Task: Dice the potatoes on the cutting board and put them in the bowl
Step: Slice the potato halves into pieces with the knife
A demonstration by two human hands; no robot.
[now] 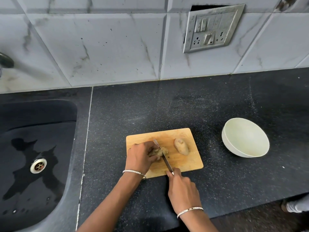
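The 2 bare forearms reach forward side by side, the left hand (142, 156) curled palm-down with fingertips holding a potato (160, 151), the right hand (183, 190) just nearer, wrapped round the handle of a knife (164, 158).

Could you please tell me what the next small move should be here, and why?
Probably press the knife down through the potato that the left hand steadies: the blade lies across it, the right hand grips the handle, and the bowl holds no pieces yet.
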